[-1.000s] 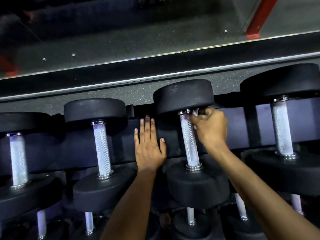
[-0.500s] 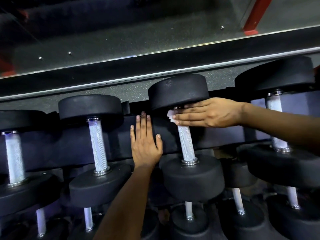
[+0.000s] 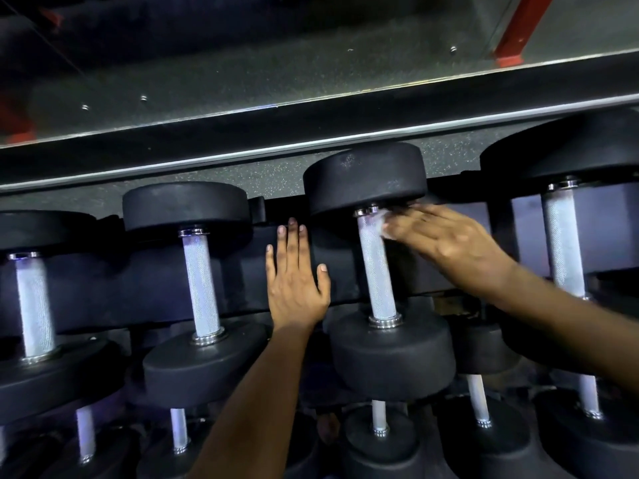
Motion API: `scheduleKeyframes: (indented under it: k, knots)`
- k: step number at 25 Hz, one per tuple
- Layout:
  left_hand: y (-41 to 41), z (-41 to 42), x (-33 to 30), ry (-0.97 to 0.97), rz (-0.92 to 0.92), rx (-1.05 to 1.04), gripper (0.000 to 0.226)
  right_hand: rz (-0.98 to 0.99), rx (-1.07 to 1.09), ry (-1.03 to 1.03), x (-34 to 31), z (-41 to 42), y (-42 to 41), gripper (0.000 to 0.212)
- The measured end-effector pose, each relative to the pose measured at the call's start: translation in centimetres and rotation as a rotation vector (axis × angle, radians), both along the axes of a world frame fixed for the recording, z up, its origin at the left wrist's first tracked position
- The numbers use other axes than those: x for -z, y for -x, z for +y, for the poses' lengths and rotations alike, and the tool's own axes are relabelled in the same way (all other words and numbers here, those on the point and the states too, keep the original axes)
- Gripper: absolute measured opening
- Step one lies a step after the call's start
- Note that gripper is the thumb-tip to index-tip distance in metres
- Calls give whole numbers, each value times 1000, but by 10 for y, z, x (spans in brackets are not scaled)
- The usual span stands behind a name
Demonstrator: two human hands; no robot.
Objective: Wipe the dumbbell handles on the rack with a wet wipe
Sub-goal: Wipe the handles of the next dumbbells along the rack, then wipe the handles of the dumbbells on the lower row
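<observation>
My left hand (image 3: 294, 288) lies flat, fingers straight, on the rack (image 3: 103, 288). My right hand (image 3: 449, 243) presses the wipe (image 3: 382, 221) against the handle (image 3: 377, 271) beside it with blurred, extended fingers. Four dumbbells line this row.

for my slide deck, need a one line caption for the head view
Right hand presses a wet wipe to a dumbbell handle; left hand rests flat on the rack.

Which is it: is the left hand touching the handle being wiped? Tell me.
Apart. The head view shows the left hand flat on the rack, with dark padding visible between it and the handle.
</observation>
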State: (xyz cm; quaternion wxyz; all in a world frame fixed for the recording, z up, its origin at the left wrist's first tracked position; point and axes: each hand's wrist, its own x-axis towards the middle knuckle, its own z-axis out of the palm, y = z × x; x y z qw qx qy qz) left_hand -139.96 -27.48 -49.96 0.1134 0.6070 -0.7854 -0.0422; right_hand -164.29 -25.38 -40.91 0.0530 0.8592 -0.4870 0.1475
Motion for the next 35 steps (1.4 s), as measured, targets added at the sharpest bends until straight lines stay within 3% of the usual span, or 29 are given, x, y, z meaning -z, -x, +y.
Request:
scheduleKeyframes:
  k: [2, 4, 5, 6, 7, 9, 13, 15, 17, 21, 23, 25, 26, 30, 31, 33, 35]
  knots:
    - [-1, 0, 1, 3, 2, 7, 69, -442, 494, -260, 0, 10, -16, 30]
    - [0, -1, 1, 8, 9, 7, 69, -1280, 845, -682, -4, -12, -35, 27]
    - [0, -1, 2, 8, 14, 7, 69, -1631, 861, -962, -7, -25, -47, 29]
    - [0, 0, 2, 8, 16, 7, 69, -1842, 829, -1203, -12, -36, -56, 36]
    - [-1, 1, 2, 11, 15, 7, 69, -1929, 808, -1347, -14, -43, -60, 43]
    - [-1, 0, 2, 15, 6, 10, 69, -1933, 753, -1429, -18, -43, -57, 42]
    - [0, -1, 4, 23, 4, 16, 69, -1787, 697, -1263, -25, -36, -46, 22]
    - [-1, 0, 4, 20, 14, 19, 69, -1816, 700, -1361, -28, -42, -54, 30]
    - [-2, 0, 4, 26, 11, 27, 69, -1676, 702, -1440, -29, -46, -59, 36]
    - [-1, -1, 7, 31, 19, 23, 70, -1385, 840, -1072, -30, -45, -70, 24]
    - [-2, -2, 6, 36, 9, 33, 70, -1480, 839, -1081, -28, -47, -82, 10]
    - [-2, -2, 7, 31, 23, 43, 69, -1587, 874, -1082, -14, -48, -91, 21]
    - [-2, -2, 7, 18, 39, 38, 68, -1546, 930, -992, -7, -45, -93, 21]
    - [-5, -3, -17, -212, -4, 47, 69, -1017, 1094, -607, -20, -8, -91, 12]
    - [-7, -7, -28, -298, -38, 67, 68, -1051, 1051, -616, -33, 0, -89, 14]
    - [-12, -15, -60, -578, 25, 25, 61, -1403, 923, -777, -70, 10, -87, 20]
    - [-5, -9, -108, -740, 460, -243, 33, -1599, 802, -982, -112, 21, -88, 25]
